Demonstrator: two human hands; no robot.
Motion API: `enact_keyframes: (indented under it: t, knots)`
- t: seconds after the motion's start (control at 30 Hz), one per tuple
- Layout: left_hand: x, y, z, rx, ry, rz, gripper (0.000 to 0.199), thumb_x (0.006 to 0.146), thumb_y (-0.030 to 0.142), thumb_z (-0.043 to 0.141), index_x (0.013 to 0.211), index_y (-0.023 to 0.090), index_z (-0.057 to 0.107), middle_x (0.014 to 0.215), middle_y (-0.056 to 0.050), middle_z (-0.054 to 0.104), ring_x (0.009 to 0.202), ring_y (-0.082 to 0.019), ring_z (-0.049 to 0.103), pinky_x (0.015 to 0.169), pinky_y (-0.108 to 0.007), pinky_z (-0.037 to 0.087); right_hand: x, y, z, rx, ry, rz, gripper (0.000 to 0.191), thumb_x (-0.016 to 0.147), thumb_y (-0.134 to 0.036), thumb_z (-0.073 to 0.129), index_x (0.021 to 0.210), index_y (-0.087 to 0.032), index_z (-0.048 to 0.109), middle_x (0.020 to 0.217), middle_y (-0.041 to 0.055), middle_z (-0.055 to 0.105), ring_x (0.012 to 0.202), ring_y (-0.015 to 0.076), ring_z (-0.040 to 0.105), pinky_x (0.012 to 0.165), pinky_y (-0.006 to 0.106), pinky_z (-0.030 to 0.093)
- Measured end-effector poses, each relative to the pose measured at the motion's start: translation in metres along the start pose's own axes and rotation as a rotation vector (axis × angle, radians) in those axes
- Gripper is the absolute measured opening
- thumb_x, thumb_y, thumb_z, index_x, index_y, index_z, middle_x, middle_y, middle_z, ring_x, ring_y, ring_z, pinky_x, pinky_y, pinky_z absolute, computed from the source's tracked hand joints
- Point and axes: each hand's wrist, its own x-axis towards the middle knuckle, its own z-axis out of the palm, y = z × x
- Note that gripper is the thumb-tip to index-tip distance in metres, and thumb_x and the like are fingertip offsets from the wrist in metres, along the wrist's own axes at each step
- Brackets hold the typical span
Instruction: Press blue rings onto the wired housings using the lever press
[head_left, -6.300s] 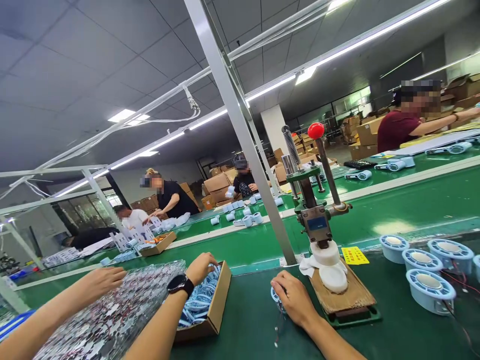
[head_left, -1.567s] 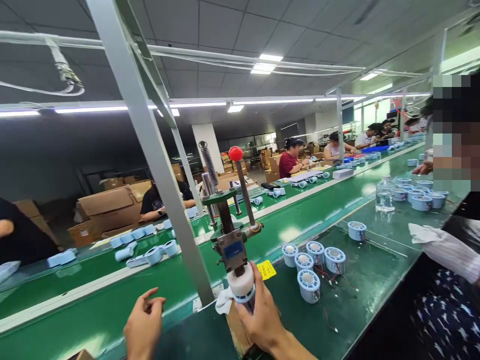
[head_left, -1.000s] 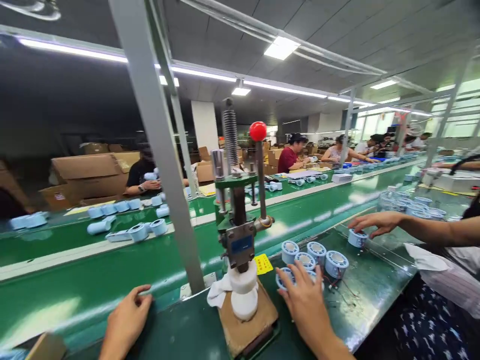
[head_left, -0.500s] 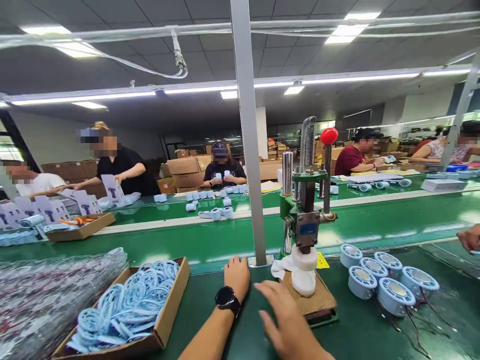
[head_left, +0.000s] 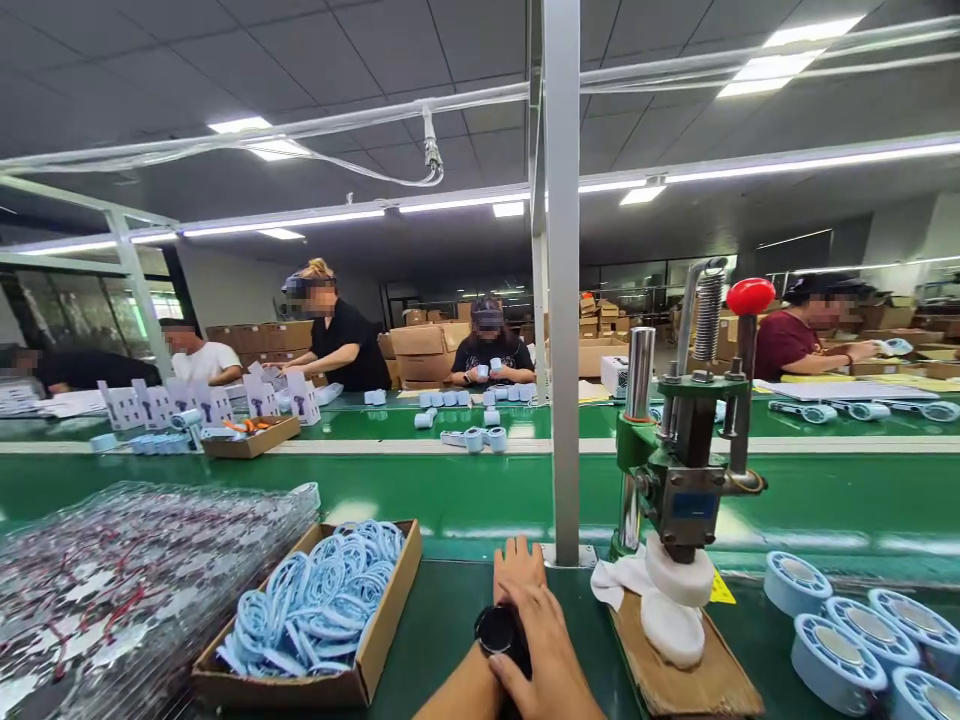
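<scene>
Right now your green workbench (head_left: 450, 640) fills the lower half of the frame, and nothing is loaded for pressing. At lower left lies a clear tray of wired parts (head_left: 135, 580), with a cardboard box of light-blue rings (head_left: 315, 610) just beside it, full as far as I can see. At centre right stands the hand press (head_left: 686, 470) with its red knob (head_left: 750, 296) raised; the white die (head_left: 671, 600) under it sits bare on the wooden block (head_left: 697, 675), so no pressing is under way. At lower right a cluster of blue round housings (head_left: 847, 640) sits near the press, seemingly done. At bottom centre your left hand (head_left: 517, 565) rests flat on the bench, fingers together, holding nothing. Your right hand (head_left: 547, 650) lies over the left wrist, its fingers touching the black wristwatch (head_left: 496, 632) rather than gripping any part. So both hands are off the work; I judge a fresh ring and wired part have yet to be fetched.
</scene>
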Motion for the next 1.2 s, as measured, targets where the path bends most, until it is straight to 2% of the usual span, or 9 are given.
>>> enact_keyframes:
  t: [0.1,0.17,0.27,0.4,0.5,0.6,0.87,1.07,1.2]
  knots:
    - [-0.004,0.001,-0.004,0.020,0.001,0.005,0.019,0.093,0.025,0.056,0.108,0.016,0.063,0.118,-0.007,0.063,0.112,-0.022,0.059,0.094,-0.045,0.051,0.000,0.001,-0.005,0.019,-0.062,0.037,0.076,0.077,-0.017,0.053,0.150,-0.014,0.031,0.154,0.0113,0.033,0.143,0.0296,0.027,0.119,0.058,0.014]
    - [-0.007,0.001,-0.007,0.029,0.015,0.022,0.020,0.093,0.024,0.056,0.110,0.016,0.063,0.119,-0.007,0.063,0.112,-0.022,0.059,0.093,-0.044,0.052,0.002,0.006,-0.012,0.055,-0.043,0.064,0.072,0.080,-0.016,0.050,0.150,-0.015,0.031,0.155,0.0105,0.029,0.145,0.0267,0.025,0.120,0.054,0.017]
    - [-0.013,0.000,-0.010,0.030,0.042,0.062,0.022,0.093,0.024,0.054,0.112,0.017,0.062,0.119,-0.007,0.062,0.112,-0.023,0.058,0.092,-0.043,0.051,0.010,0.013,-0.030,0.116,0.027,0.067,0.063,0.084,-0.014,0.045,0.146,-0.017,0.037,0.153,0.0089,0.035,0.143,0.0231,0.029,0.119,0.046,0.024]
    - [-0.019,0.001,-0.014,0.035,0.086,0.095,0.022,0.094,0.024,0.050,0.112,0.017,0.061,0.116,-0.007,0.062,0.112,-0.023,0.056,0.096,-0.046,0.046,0.016,0.020,-0.047,0.149,0.089,0.050,0.056,0.084,-0.010,0.043,0.140,-0.017,0.046,0.141,0.0095,0.048,0.134,0.0228,0.042,0.115,0.042,0.031]
    - [-0.021,0.001,-0.018,0.037,0.081,0.091,0.022,0.093,0.022,0.050,0.111,0.017,0.062,0.116,-0.007,0.062,0.111,-0.024,0.056,0.096,-0.045,0.044,0.010,0.022,-0.043,0.171,0.126,0.071,0.051,0.085,-0.007,0.039,0.134,-0.015,0.049,0.129,0.0113,0.054,0.120,0.0208,0.051,0.107,0.037,0.039]
    - [-0.021,0.001,-0.020,0.047,0.070,0.073,0.023,0.092,0.017,0.046,0.106,0.016,0.063,0.113,-0.009,0.063,0.109,-0.026,0.057,0.094,-0.045,0.043,0.000,0.025,-0.035,0.231,0.154,0.097,0.044,0.084,-0.005,0.037,0.125,-0.014,0.053,0.110,0.0091,0.059,0.101,0.0180,0.057,0.092,0.030,0.046]
    - [-0.020,0.002,-0.025,0.067,0.080,0.073,0.026,0.088,0.015,0.043,0.104,0.018,0.063,0.110,-0.011,0.063,0.106,-0.027,0.057,0.090,-0.042,0.042,-0.002,0.033,-0.038,0.251,0.199,0.123,0.042,0.078,0.000,0.039,0.112,-0.016,0.059,0.095,0.0043,0.059,0.080,0.0164,0.056,0.074,0.027,0.044]
    - [-0.019,0.001,-0.026,0.092,0.077,0.068,0.027,0.089,0.018,0.043,0.109,0.020,0.062,0.112,-0.011,0.064,0.107,-0.026,0.057,0.090,-0.040,0.042,-0.001,0.033,-0.040,0.236,0.228,0.101,0.053,0.064,0.007,0.034,0.104,-0.016,0.060,0.091,0.0053,0.057,0.087,0.0194,0.054,0.081,0.031,0.042]
    - [-0.017,0.002,-0.037,0.083,0.075,0.079,0.032,0.088,0.015,0.040,0.111,0.020,0.062,0.112,-0.010,0.064,0.107,-0.026,0.058,0.089,-0.038,0.043,0.002,0.029,-0.044,0.184,0.261,0.117,0.060,0.056,0.006,0.037,0.106,-0.016,0.061,0.092,0.0054,0.060,0.089,0.0197,0.056,0.083,0.030,0.044]
